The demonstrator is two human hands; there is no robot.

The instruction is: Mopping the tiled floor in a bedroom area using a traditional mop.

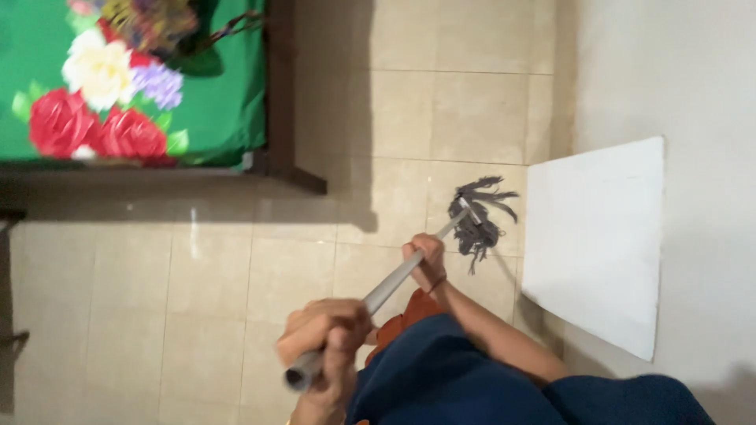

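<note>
The mop (441, 236) is held in 2 hands. The hand nearer the camera (323, 334) is clenched around the top end of the grey handle (386, 291); the farther hand (425, 260) grips the shaft lower down, near the head. Which hand is left and which is right cannot be told with certainty from this view; the near one appears to be the left, the far one the right.

Handling, as judged: the handle looks like a stiff, light tube, smooth and possibly slippery if wet. The dark string head (476, 216) is soft and limp, and heavier when soaked. A 2-point grip, 1 hand at the top and 1 lower, gives the best control.

The head rests on the beige tile floor (197, 283), just beside a white board (598, 244) leaning at the wall (669, 71). The board and wall limit strokes on that side. A bed with a green floral cover (118, 94) and dark frame (283, 118) stands well apart on the other side.
</note>
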